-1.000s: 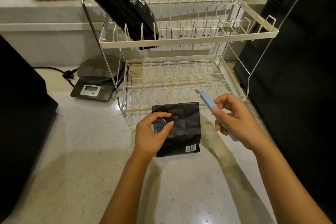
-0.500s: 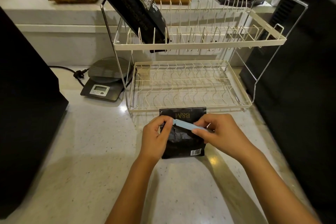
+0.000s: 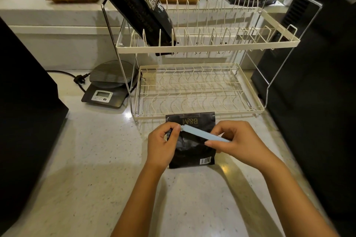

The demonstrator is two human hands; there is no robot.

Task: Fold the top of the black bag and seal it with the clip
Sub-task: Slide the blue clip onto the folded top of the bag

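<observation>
I see the black bag (image 3: pixel 192 152) lying flat on the speckled counter (image 3: pixel 86 169), just near of the dish rack (image 3: pixel 196 90), its far edge touching or tucked under the rack's lower tier, can't tell which. "B&M" print reads upside down at the far end, barcode at the near right corner. Light blue clip (image 3: pixel 204 134) lies across the bag, running from far left to near right. Left hand (image 3: pixel 163 146) pinches the clip's left end, fingers curled over the bag's left edge. Right hand (image 3: pixel 238 140) is clamped on the clip's right end, thumb along its near side. Hands sit close together, not touching each other. Can't tell if the clip has snapped closed on the bag. Bag looks creased under the clip. Left of the rack: a kitchen scale (image 3: pixel 107 88) with a cable. A second, larger black bag (image 3: pixel 138 5) leans in the rack's upper tier, far left
</observation>
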